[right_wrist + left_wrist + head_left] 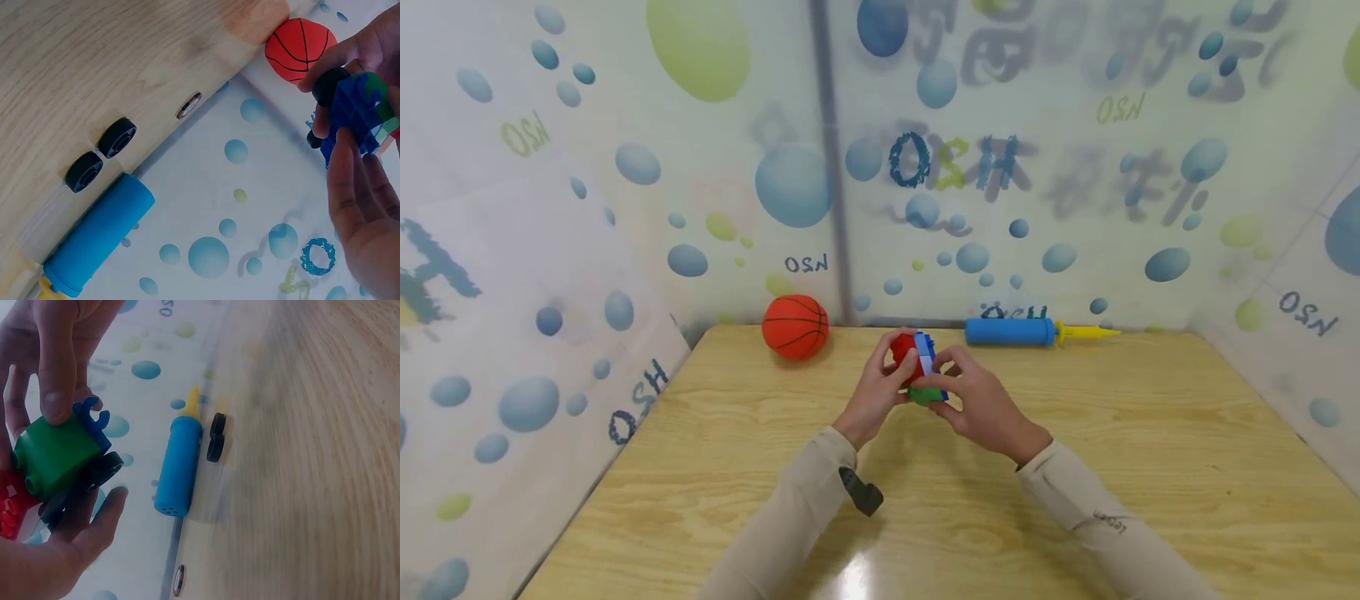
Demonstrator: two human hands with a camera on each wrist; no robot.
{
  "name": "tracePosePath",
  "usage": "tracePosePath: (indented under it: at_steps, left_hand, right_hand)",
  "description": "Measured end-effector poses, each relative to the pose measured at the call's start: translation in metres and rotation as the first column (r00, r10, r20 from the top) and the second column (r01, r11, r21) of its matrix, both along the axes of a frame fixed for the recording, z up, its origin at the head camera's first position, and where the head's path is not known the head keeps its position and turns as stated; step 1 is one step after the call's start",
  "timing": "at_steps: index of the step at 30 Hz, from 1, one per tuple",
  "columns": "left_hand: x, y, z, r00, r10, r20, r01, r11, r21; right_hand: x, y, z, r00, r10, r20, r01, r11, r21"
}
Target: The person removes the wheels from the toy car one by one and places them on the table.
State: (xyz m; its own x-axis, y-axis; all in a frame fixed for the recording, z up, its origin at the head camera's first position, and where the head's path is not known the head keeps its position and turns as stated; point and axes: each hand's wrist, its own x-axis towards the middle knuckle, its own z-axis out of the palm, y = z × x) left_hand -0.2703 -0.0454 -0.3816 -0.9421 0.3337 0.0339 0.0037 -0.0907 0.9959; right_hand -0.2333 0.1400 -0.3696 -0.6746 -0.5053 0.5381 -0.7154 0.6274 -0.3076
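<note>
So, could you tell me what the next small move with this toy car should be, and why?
Probably reach the right hand for a loose wheel beside the blue pump. Both hands hold the block car above the table; the left hand grips its red side. Only one black wheel shows on it, while two lie free, so it looks unfinished.

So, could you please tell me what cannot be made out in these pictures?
- Head view: the block toy is mostly hidden by the left hand and right hand.
- Left wrist view: the red block is cut off by the edge.
- Right wrist view: the pump nozzle runs off the bottom edge.
</note>
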Motion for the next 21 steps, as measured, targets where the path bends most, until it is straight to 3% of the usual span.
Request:
tracePosePath:
  at_steps: [8,11,15,18,21]
  left_hand:
    - [0.003,-0.003,-0.003,1.0,-0.008,-0.001,0.008,1.0,-0.016]
    - [0.003,-0.005,-0.001,0.999,-0.041,-0.003,0.041,0.998,-0.047]
    - [0.003,-0.012,0.002,0.996,-0.085,0.025,0.088,0.988,-0.129]
    - [0.003,-0.018,0.003,0.994,-0.109,0.02,0.111,0.969,-0.22]
    - [0.004,-0.021,0.004,0.992,-0.127,-0.026,0.113,0.946,-0.305]
  right_hand:
    - [0.002,-0.003,-0.003,0.999,0.006,-0.036,-0.004,0.998,0.057]
    - [0.001,-0.002,-0.005,1.0,0.013,-0.002,-0.013,1.0,0.014]
    - [-0.001,0.005,-0.007,0.993,0.058,0.106,-0.047,0.994,-0.099]
    - [-0.001,0.013,-0.007,0.967,0.118,0.226,-0.069,0.975,-0.212]
    - [-0.001,0.021,-0.007,0.912,0.2,0.357,-0.085,0.946,-0.314]
